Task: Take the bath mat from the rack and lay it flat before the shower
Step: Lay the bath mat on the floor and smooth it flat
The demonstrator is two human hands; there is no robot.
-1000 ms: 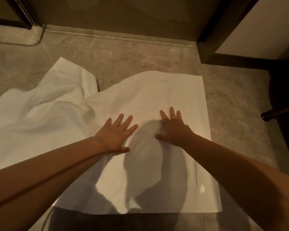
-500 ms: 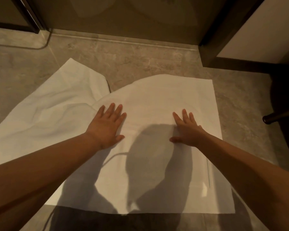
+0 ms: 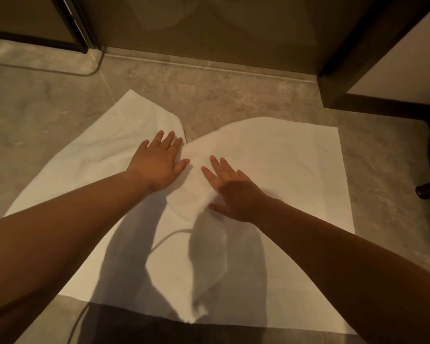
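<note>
The left hand (image 3: 159, 165) lies palm down, fingers spread, pressing flat on the white bath mat (image 3: 283, 175) and gripping nothing. The right hand (image 3: 233, 192) lies just beside it, also open and flat on the cloth. Between them a ridge of bunched fabric rises, and the mat's far edge dips in a notch ahead of the left fingers. The mat lies on the grey stone floor (image 3: 233, 95), its long axis running left to right, the left part skewed away. Bare floor separates its far edge from the glass shower door (image 3: 209, 26); a dark frame (image 3: 345, 58) stands far right.
</note>
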